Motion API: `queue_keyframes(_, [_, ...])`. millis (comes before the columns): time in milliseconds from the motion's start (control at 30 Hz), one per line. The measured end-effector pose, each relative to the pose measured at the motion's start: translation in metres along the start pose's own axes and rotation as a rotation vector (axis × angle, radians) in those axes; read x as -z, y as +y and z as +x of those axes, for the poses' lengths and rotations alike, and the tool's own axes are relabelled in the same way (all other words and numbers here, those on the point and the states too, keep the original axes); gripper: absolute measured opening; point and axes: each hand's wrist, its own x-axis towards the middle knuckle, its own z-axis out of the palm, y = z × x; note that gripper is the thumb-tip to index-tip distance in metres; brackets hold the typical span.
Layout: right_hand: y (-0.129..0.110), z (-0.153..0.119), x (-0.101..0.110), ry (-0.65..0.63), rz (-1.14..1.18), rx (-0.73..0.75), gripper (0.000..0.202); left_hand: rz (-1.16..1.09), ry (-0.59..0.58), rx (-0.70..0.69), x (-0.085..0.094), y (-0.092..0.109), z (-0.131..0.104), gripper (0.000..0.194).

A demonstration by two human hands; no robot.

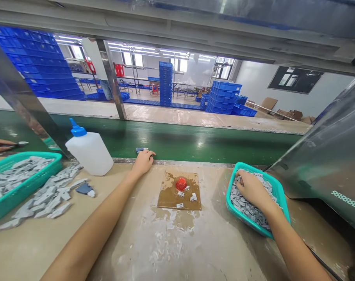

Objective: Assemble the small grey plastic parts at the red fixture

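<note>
Reaching into the teal basket [233, 203] of small gray pieces [247, 207] at the frame's right, we curl our right hand [251, 189], while near center our left hand [143, 162] lies beside a blue-gray part [140, 150] on the green belt [177, 142], though we cannot tell whether either grips anything.

Long green conveyor belt [195, 144], edged by a pale ledge [177, 116]. Upright bare-metal post [113, 78] beyond the belt's near side. Tall stack of blue plastic crates [33, 62], left; narrow blue crate column [165, 84], centre; lower blue crate stack [223, 95], right of it. White walls [253, 74]; bright windows [133, 59]; white strip lights [154, 49] overhead; dark framed wall panel [294, 80]; brown cardboard [269, 103], right.
</note>
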Motion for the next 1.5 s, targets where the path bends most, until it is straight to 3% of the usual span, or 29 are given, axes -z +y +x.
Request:
queue_keyframes(167, [0.001,0.000,0.000,-0.036,-0.004,0.027,0.016,0.001,0.007,-0.050,0.002,0.003,-0.002,0.028])
queue_keyframes(267, [0.001,0.000,0.001,-0.038,-0.005,0.036,0.014,0.069,0.029,0.031,0.007,0.008,-0.003,0.025])
queue_keyframes(400, [-0.003,-0.001,0.003,-0.041,-0.020,0.021,0.011,0.135,-0.055,0.103,0.012,0.012,-0.003,0.019])
queue_keyframes(1300, [0.000,0.000,0.001,-0.045,-0.024,0.025,0.011,0.105,-0.155,0.103,0.021,0.020,-0.004,0.020])
queue_keyframes(1500, [0.000,-0.001,0.001,-0.009,0.047,0.004,0.019,0.118,-0.149,0.085,0.020,0.019,-0.003,0.021])
